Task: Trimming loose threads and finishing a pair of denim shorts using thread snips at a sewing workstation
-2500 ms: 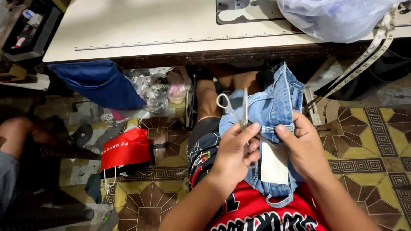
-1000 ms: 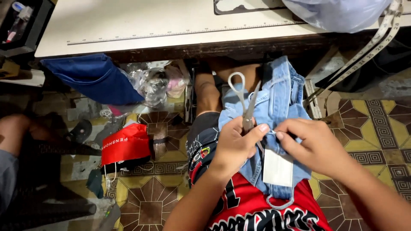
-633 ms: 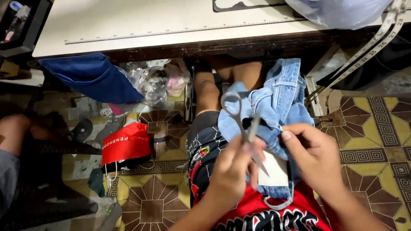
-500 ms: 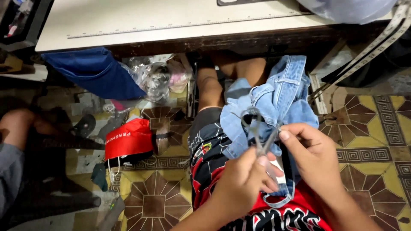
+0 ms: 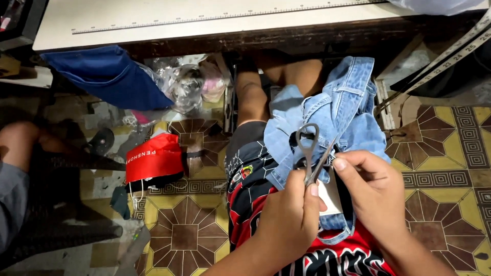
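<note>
Head view, seated at a sewing table (image 5: 204, 23) with the work in our lap.

Scissors (image 5: 310, 153): small, grey metal. Our left hand (image 5: 286, 222) is closed around the blade end, thumb pressed along the metal, so the blades are hidden in the grip. The two finger loops stand free above the hand — one loop clearly open toward the top of the frame, the second seen edge-on beside it. Long axis runs nearly up and down in the frame, leaning slightly right; handles point away from us toward the table edge, blades point back toward our body.

Right hand (image 5: 373, 191): fingers drawn together in a narrow pinch just right of the scissors, thumb tip almost touching the tool's shank. We cannot tell whether it grips thread or cloth; the pinch sits over the denim.

Denim garment (image 5: 342, 110): light blue, bunched across our lap, belt loops and waistband visible at its far end. A white tag (image 5: 331, 197) lies on it between our hands.

Surroundings — a red bag (image 5: 153, 158) on the patterned tile floor (image 5: 445, 148) to the left, a dark blue cloth (image 5: 110, 76) hanging under the table, a measuring tape (image 5: 450, 59) trailing at right. Another person's knee (image 5: 18, 145) shows at the far left.
</note>
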